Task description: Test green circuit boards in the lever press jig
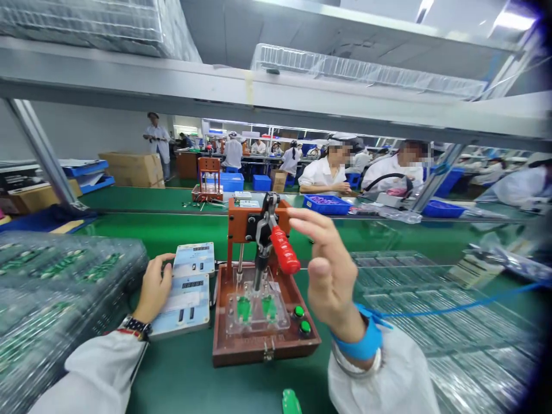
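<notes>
A brown test fixture [263,339] stands in front of me, with a toggle clamp and its red handle [283,250] tilted toward me. Two small green circuit boards [256,307] lie under a clear plate in the fixture. My right hand [330,270] hovers just right of the red handle, fingers apart and holding nothing. My left hand [154,287] rests on the left edge of two pale blue meter boxes [190,287]. Both wrists wear straps, a blue one on the right.
Stacked clear trays of green boards [56,287] sit at my left, and empty clear trays [431,310] at my right. A green conveyor belt [164,224] runs behind the fixture. People in white coats sit across it, near blue bins [326,203].
</notes>
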The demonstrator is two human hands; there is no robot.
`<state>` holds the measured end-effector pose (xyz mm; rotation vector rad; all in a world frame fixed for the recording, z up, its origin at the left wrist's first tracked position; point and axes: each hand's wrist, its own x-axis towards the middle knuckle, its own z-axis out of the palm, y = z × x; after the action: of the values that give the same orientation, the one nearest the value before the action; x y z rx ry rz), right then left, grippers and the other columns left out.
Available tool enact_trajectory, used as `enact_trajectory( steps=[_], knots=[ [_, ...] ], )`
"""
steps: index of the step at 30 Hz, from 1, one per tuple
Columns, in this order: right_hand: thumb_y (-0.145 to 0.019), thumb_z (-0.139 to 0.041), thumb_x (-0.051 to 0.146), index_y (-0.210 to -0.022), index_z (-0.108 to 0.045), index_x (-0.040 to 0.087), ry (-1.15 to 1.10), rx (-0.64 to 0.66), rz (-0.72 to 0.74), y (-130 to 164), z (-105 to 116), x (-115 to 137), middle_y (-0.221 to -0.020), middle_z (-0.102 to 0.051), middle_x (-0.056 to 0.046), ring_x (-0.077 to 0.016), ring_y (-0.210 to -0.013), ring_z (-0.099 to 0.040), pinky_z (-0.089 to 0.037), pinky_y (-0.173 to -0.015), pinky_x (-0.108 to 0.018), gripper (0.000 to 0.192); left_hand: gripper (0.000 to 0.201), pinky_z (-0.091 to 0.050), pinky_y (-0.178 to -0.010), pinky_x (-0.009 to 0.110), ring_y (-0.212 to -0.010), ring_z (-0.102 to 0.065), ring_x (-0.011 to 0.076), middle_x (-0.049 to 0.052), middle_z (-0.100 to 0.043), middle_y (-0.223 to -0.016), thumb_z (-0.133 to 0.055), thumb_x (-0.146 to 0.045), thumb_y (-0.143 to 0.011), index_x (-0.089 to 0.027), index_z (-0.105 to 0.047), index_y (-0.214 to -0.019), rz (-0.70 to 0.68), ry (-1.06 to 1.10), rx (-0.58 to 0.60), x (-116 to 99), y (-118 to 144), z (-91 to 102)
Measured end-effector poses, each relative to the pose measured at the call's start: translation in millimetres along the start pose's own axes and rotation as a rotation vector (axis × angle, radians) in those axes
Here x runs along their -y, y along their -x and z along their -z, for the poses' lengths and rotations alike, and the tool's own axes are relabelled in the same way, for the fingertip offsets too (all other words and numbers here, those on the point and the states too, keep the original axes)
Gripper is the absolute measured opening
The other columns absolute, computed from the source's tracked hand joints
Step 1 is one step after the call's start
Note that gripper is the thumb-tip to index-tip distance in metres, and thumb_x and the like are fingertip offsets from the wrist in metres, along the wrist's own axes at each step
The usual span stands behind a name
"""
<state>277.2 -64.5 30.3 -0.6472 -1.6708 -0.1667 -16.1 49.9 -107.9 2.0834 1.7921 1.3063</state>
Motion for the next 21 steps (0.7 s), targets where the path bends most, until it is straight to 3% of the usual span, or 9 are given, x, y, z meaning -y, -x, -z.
enact_trajectory(
  steps=[3, 8, 21],
  knots=[
    [-0.095, -0.033, 0.049, -0.126, -0.049, 0.025, -0.049, 0.098, 0.07, 6.0, -13.6, 1.4, -0.129, -0.052, -0.008, -0.0259, -0.123, -0.047, -0.04, -0.104, -0.052, 0.042, 0.035, -0.045, -0.094, 0.04, -0.103, -0.059, 0.027, 0.014, -0.062, -0.107, -0.033, -0.032, -0.083, -0.014, -0.055, -0.104, 0.089, 0.087, 0.001, 8.5, 3.1, -1.2],
    [-0.096, -0.037, 0.043, -0.125, -0.049, 0.023, -0.071, 0.081, 0.09, 8.4, -20.3, -3.6, -0.129, -0.052, -0.01, -0.0271, -0.125, -0.047, -0.041, -0.103, -0.053, 0.037, 0.03, -0.048, -0.092, 0.037, -0.101, -0.061, 0.0238, 0.013, -0.065, -0.105, -0.035, -0.027, -0.079, -0.015, -0.054, -0.099, 0.126, 0.188, -0.03, 19.8, 1.7, -8.6],
    [-0.096, -0.038, 0.038, -0.116, -0.053, 0.014, 0.032, -0.005, 0.347, -1.7, -23.1, -14.9, -0.111, -0.06, -0.017, -0.0288, -0.113, -0.056, -0.05, -0.088, -0.051, 0.035, 0.033, -0.051, -0.076, 0.035, -0.082, -0.063, 0.024, 0.011, -0.068, -0.094, -0.039, -0.035, -0.073, -0.016, -0.06, -0.09, 0.106, 0.221, -0.06, 22.3, 1.2, -14.4]
  ],
)
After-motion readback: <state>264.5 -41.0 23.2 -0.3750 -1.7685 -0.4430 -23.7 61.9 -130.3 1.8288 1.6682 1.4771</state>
